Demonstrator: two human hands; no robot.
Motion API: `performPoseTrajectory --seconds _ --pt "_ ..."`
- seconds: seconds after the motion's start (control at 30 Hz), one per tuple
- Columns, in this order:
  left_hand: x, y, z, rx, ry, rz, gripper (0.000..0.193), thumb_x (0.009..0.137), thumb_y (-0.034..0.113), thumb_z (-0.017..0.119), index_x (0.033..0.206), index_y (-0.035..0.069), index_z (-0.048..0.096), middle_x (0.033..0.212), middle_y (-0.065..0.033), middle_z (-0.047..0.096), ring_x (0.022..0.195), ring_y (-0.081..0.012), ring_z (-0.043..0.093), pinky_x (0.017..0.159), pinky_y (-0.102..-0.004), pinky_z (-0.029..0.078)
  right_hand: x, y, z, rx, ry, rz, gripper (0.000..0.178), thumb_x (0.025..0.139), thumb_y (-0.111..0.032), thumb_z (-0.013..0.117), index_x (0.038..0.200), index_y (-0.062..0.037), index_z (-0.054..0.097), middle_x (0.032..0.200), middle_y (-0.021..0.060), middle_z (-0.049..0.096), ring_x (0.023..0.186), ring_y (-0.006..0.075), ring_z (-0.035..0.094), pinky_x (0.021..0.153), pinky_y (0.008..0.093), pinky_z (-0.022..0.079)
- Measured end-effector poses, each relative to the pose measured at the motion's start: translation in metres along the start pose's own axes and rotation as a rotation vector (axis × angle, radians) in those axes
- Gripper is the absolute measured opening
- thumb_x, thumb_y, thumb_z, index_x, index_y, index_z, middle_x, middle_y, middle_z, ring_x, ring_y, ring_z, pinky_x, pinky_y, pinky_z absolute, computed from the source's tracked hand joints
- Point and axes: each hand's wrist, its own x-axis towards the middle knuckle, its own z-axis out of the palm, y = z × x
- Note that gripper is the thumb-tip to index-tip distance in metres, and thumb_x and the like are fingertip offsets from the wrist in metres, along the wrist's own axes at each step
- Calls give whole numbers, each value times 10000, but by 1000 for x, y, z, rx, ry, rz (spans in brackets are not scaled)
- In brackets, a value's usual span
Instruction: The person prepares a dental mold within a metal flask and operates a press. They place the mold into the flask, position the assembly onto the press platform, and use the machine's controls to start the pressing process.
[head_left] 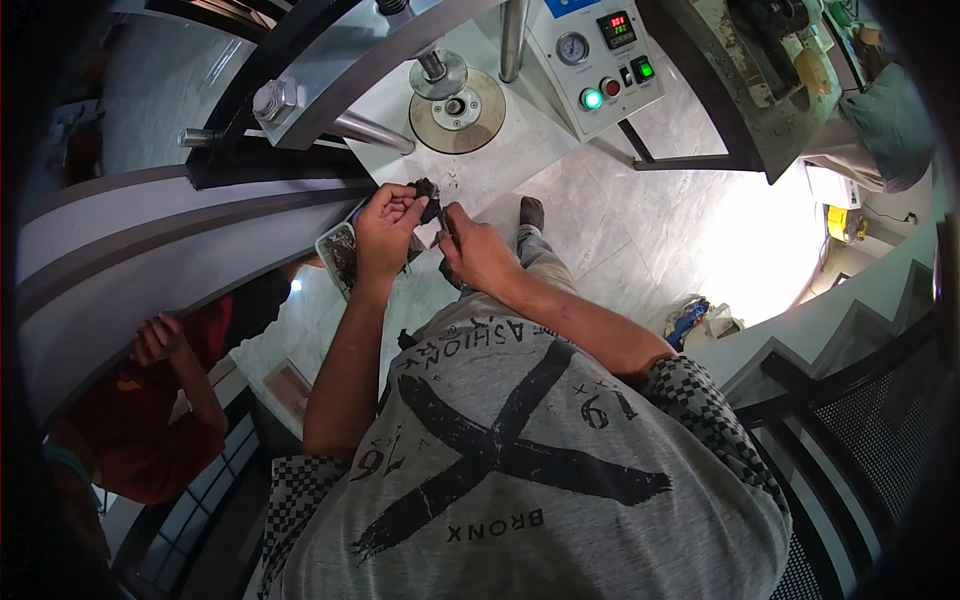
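My left hand (383, 236) pinches a small black lumpy piece (428, 192) between thumb and fingers, in front of the press. Close beside it, my right hand (482, 258) is closed around a thin tool whose tip meets the black piece; its kind is mostly hidden by my fingers. Under my left wrist, a pale green-rimmed tray (322, 246) holds dark scraps. Just beyond both hands is the white press table (470, 178), carrying a round metal disc (432, 136) with a bolted hub.
A control box (600, 75) with a gauge, a lit display and buttons stands at the far right of the press. Heavy steel bars and a large bolt (272, 100) rise at left. One person in red (150, 420) sits left; another person (880, 125) is far right. Bags (700, 322) lie on the floor.
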Motion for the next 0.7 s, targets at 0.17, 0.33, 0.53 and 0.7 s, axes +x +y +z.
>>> performPoseTrajectory --seconds 0.17,0.33,0.53,0.7 --pt "1 -2 2 -53 17 -16 160 906 0 730 1027 -17 628 889 -28 648 777 -61 607 689 -206 512 0 -2 -3 -32 27 13 251 958 -158 549 1114 -10 419 712 281 652 688 493 662 662 599 507" --pt "1 -1 3 -75 26 -23 158 905 6 732 1020 -12 626 889 -23 641 777 -61 605 670 -208 515 -1 -8 -4 116 -55 48 225 978 -155 539 1091 -4 416 624 185 653 588 379 688 605 519 536" --pt "-2 2 3 -95 20 -59 165 904 12 734 1016 -5 614 881 -19 632 776 -64 609 662 -211 521 0 -4 -3 154 -50 29 212 980 -151 544 1077 -5 425 618 151 663 563 318 701 580 470 552" --pt "-7 9 -8 -97 20 -86 178 900 12 734 1029 -9 613 874 -15 626 760 -60 604 665 -202 511 -2 -12 -14 97 -39 83 212 979 -153 544 1081 -9 427 628 155 667 558 316 701 575 470 553"
